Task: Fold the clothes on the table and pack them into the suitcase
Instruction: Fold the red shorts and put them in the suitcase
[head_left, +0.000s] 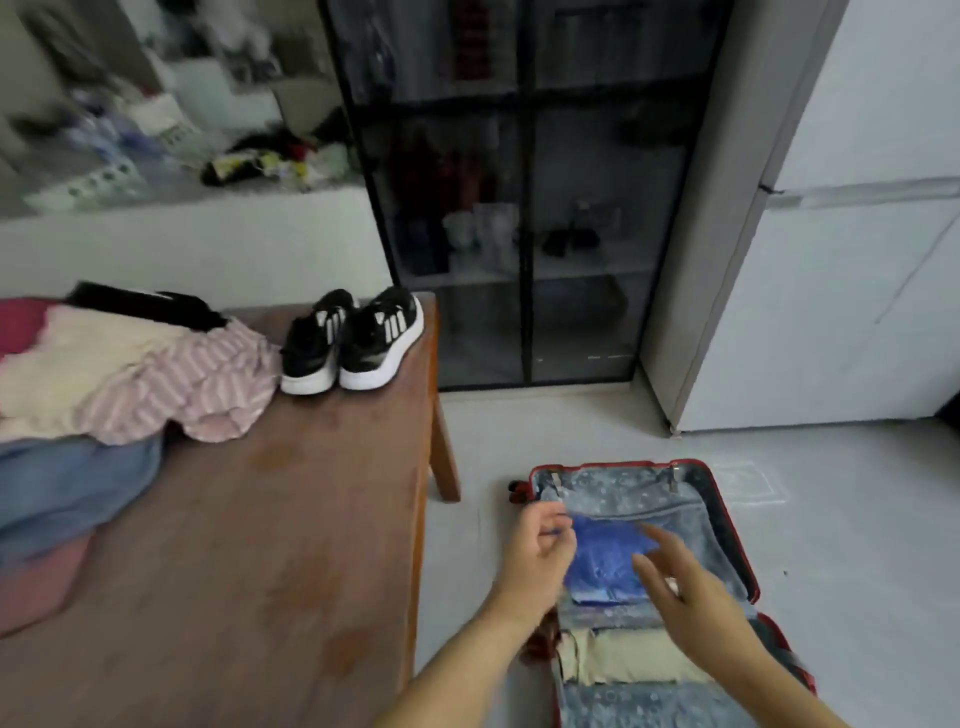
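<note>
In suitcase (613, 491), blue garment (605, 556) btwn L hand (540, 558), R hand (693, 590)

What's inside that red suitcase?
The suitcase holds a folded blue garment in its far half, a cream garment in its near half. The left hand and right hand partly cover them; anything beneath is hidden.

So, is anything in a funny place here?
Yes: a pair of black sneakers stands on the wooden table, right beside the clothes, an odd spot for shoes. The clothes lie in a rumpled, unfolded heap at the table's left end.
</note>
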